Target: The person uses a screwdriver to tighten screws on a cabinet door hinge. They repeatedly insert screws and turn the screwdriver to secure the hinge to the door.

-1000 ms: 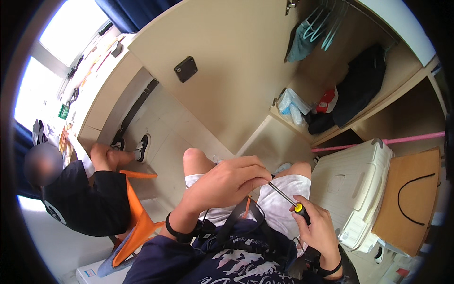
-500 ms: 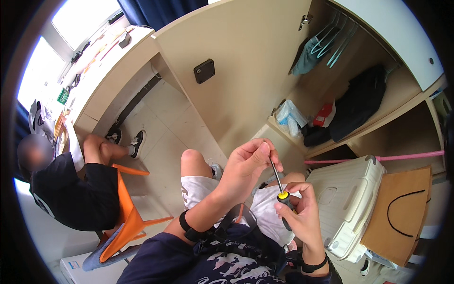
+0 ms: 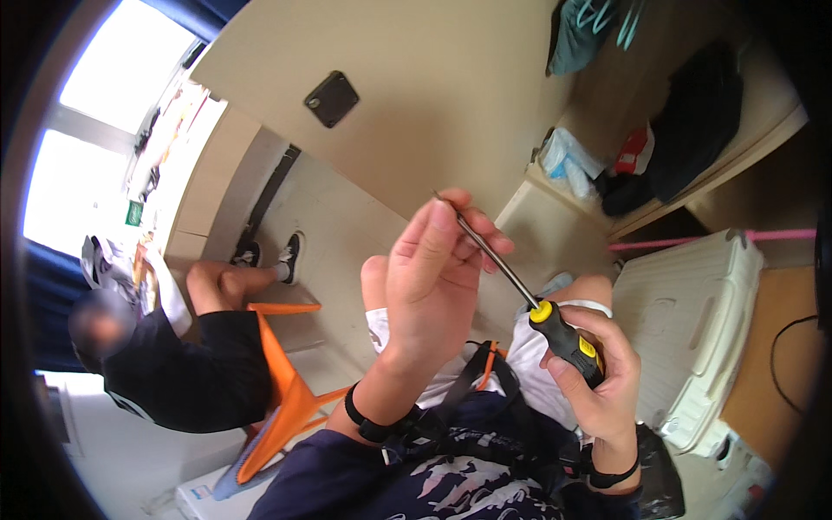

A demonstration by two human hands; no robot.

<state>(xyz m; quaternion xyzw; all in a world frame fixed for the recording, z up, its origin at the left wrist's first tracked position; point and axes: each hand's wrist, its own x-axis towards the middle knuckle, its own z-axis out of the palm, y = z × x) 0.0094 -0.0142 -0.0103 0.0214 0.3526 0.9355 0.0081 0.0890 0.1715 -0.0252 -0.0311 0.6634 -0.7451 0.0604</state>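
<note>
The cupboard (image 3: pixel 758 143) holds dark clothes (image 3: pixel 698 117), a red packet (image 3: pixel 635 151) and a plastic bag (image 3: pixel 569 165). A closed white suitcase (image 3: pixel 680 325) sits at the person's right, beside a brown bag (image 3: pixel 763 368). The cupboard door (image 3: pixel 433 95) stands open ahead; a co-worker (image 3: pixel 195 368) sits on an orange chair (image 3: pixel 290 390) at left. Above the lap, the screwdriver (image 3: pixel 562 334) slants between both hands: the right hand (image 3: pixel 611 377) curls round its handle, the left hand (image 3: pixel 438 286) pinches its shaft near the tip.

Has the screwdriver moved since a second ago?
Yes: in the view, the screwdriver has moved up, nearer the black square on the cabinet door.
</note>
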